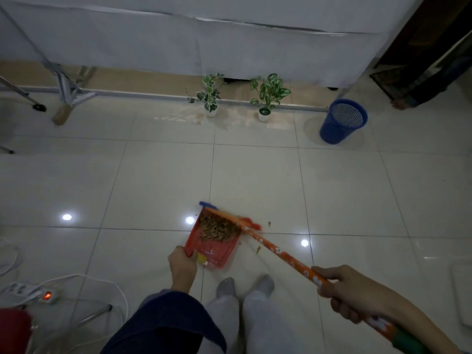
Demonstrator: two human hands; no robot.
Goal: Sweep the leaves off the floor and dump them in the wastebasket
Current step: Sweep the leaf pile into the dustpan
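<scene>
Left hand (182, 264) grips the dustpan (213, 241); right hand (342, 290) clutches the broom (281, 254). Keep the pan flat, flick in the stray leaves (258, 249).

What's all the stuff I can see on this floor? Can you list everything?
dustpan: one, red, on the tiles by the feet
leaves: brown pile in the dustpan, a few bits beside it
broom: one, orange flowered handle, head at the dustpan's mouth
wastebasket: one, blue, far right
potted plants: two, green, by the wall
power strip: one, white, lower left
left hand: grips the dustpan
right hand: grips the broom handle
</scene>
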